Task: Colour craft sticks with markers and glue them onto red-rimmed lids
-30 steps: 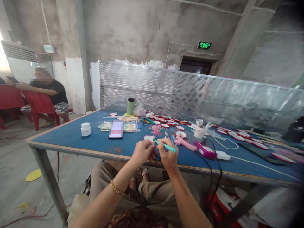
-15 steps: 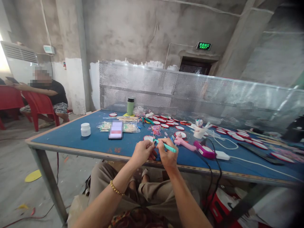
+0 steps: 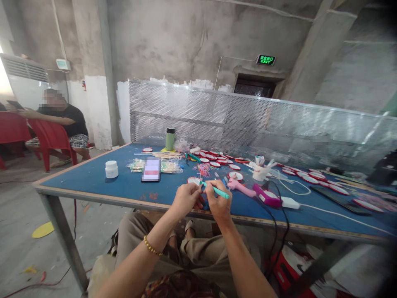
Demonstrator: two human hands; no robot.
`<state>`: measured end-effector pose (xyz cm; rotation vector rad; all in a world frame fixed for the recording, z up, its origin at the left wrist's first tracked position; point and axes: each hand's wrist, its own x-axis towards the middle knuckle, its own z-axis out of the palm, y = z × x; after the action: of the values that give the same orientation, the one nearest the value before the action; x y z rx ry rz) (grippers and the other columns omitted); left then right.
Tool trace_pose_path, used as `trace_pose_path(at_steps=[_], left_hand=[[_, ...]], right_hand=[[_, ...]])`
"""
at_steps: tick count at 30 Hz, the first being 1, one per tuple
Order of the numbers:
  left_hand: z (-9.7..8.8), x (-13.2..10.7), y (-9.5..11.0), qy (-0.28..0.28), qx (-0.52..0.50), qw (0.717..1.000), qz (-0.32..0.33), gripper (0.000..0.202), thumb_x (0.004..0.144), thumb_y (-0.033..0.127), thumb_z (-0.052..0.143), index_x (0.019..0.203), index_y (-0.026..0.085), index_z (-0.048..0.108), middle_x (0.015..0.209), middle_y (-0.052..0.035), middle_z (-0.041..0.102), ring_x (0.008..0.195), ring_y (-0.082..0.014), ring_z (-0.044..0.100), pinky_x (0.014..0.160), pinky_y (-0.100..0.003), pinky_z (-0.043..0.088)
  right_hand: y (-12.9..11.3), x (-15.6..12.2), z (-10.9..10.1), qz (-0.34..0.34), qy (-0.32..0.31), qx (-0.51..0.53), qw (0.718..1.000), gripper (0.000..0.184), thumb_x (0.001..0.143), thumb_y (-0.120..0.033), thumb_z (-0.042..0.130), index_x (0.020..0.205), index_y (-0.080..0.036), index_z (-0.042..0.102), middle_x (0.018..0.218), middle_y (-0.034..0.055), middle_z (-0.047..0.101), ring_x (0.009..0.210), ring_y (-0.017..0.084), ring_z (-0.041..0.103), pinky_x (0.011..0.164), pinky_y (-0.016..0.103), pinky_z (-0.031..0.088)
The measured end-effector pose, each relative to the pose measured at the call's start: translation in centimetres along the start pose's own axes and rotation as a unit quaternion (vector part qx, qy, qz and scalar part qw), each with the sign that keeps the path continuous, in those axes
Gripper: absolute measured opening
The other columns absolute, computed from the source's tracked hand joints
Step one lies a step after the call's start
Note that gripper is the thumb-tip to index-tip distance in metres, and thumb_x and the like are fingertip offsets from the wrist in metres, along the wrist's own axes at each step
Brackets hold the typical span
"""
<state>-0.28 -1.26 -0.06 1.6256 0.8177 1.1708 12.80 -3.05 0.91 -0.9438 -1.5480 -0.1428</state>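
My right hand [image 3: 218, 202] is closed around a teal pen-like tool [image 3: 221, 192], its tip pointing left toward my other hand. My left hand [image 3: 186, 199] pinches a small stick-like piece [image 3: 200, 181] with a pink bit on top, held upright just over the front edge of the blue table [image 3: 93, 180]. Both hands nearly touch. A gold bead bracelet [image 3: 151, 246] sits on my left wrist.
A pink glue gun [image 3: 242, 188], a magenta device [image 3: 267, 197] with black cable, a white charger [image 3: 290, 202], several red-and-white discs [image 3: 217, 159], a cup of tools [image 3: 259, 169], wooden sticks [image 3: 166, 155], a phone [image 3: 151, 169], a white jar [image 3: 111, 169], a green flask [image 3: 170, 138]. Another person [image 3: 60, 120] sits far left.
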Motion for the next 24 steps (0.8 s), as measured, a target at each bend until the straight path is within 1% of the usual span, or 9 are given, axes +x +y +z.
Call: trace_pose_path(at_steps=[10,13,24], left_hand=[[-0.04,-0.02,0.07,0.006,0.007,1.0,0.004,0.03,0.086,0.041,0.053,0.066,0.019,0.052,0.058,-0.0017,0.066,0.049,-0.0152,0.066,0.042,-0.021,0.048],[-0.06,0.02,0.03,0.004,0.012,1.0,0.006,0.029,0.085,0.041,0.053,0.066,0.018,0.053,0.06,-0.0024,0.067,0.05,-0.015,0.066,0.043,-0.02,0.048],[-0.04,-0.02,-0.04,0.005,0.012,1.0,0.004,0.032,0.085,0.045,0.054,0.067,0.019,0.052,0.061,-0.0026,0.069,0.049,-0.015,0.066,0.042,-0.02,0.047]], right_hand=[[-0.13,0.17,0.14,-0.016,-0.009,-0.004,1.0,0.018,0.093,-0.029,0.051,0.08,-0.021,0.062,0.065,-0.0009,0.064,0.057,0.014,0.059,0.056,0.026,0.048],[-0.11,0.16,0.12,-0.016,-0.007,-0.004,1.0,0.018,0.093,-0.028,0.051,0.081,-0.021,0.062,0.066,-0.0003,0.065,0.058,0.014,0.06,0.057,0.026,0.048],[0.04,0.08,0.07,-0.014,0.0,-0.008,1.0,0.016,0.093,-0.028,0.051,0.082,-0.021,0.061,0.066,-0.0005,0.065,0.058,0.015,0.062,0.058,0.027,0.05]])
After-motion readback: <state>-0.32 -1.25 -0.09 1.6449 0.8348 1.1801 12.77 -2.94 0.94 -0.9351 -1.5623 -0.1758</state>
